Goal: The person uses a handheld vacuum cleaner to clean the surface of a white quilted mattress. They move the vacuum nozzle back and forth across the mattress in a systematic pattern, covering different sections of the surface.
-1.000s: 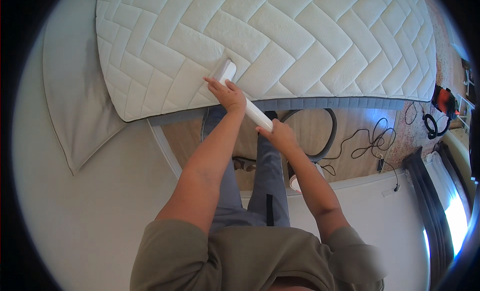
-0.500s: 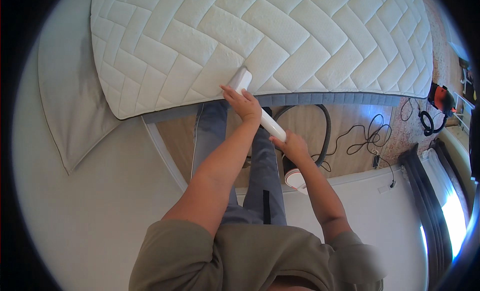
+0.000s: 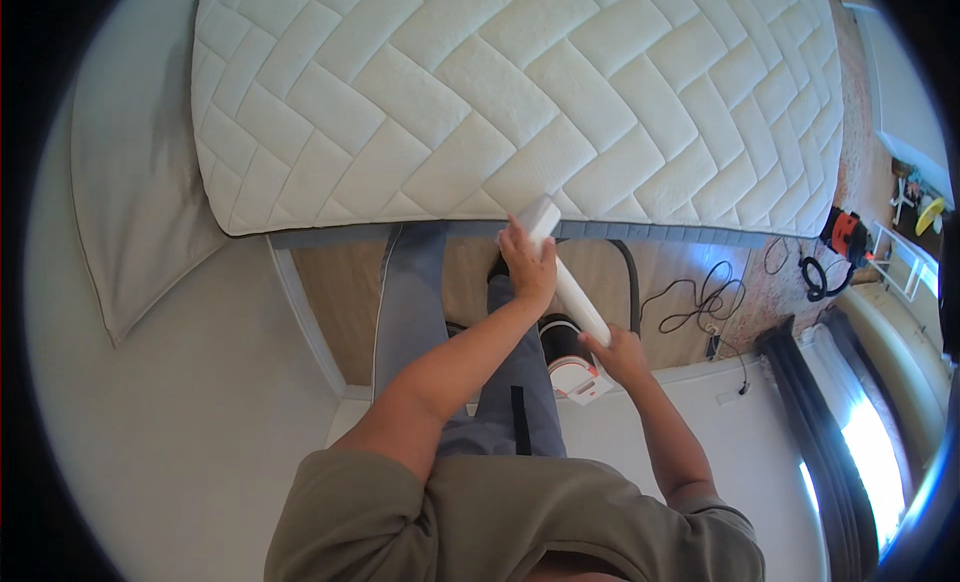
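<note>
A long white handheld vacuum (image 3: 582, 300) slants from the mattress edge down toward me. My left hand (image 3: 528, 267) is closed around its front part, near the wider nozzle end. My right hand (image 3: 618, 354) grips the rear end of it, lower and farther right. The nozzle end lies over the near edge of the white quilted mattress (image 3: 500, 92); whether it touches the fabric I cannot tell.
The mattress rests on a grey bed base (image 3: 650, 232), with a grey padded headboard (image 3: 140, 182) at left. Close to my leg stands a black-and-white canister (image 3: 572, 375), near a dark hose (image 3: 633, 282). A tangled black cable (image 3: 705, 302) lies on the wooden floor. Dark curtains (image 3: 820, 412) hang at right.
Both hands have drawn the handheld vacuum toward me and to the right. Its nozzle has moved from farther in on the mattress to the near edge.
</note>
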Available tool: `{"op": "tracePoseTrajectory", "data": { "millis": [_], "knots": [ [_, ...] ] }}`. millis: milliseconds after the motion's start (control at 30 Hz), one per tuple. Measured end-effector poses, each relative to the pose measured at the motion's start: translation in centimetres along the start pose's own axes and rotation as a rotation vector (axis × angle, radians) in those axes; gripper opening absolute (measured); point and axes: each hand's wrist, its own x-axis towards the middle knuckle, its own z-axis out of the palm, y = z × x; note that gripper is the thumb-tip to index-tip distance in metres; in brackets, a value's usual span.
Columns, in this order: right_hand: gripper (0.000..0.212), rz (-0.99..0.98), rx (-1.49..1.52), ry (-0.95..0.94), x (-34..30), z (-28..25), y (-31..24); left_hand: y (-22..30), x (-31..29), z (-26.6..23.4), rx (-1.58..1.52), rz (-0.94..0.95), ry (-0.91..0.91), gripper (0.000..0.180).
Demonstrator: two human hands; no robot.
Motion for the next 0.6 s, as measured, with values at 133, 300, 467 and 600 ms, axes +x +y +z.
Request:
{"op": "tracePoseTrajectory", "data": {
  "millis": [133,300,467,600],
  "knots": [
    [0.060,-0.035,0.068,0.000,1.5,-4.1,-6.5,4.2,6.9,-5.6,-0.159,0.057,0.000,0.100],
    [0.070,-0.287,0.087,0.067,13.6,-5.4,-20.6,7.0,25.0,-14.4,-0.106,0.207,0.235,0.102],
    [0.076,-0.420,0.084,0.088,24.5,-7.0,-38.0,7.3,45.1,-22.5,0.048,0.279,0.434,0.088],
    [0.076,-0.470,0.093,0.060,29.3,-8.0,-47.4,6.2,57.8,-27.1,0.182,0.212,0.479,0.085]
  ]
}}
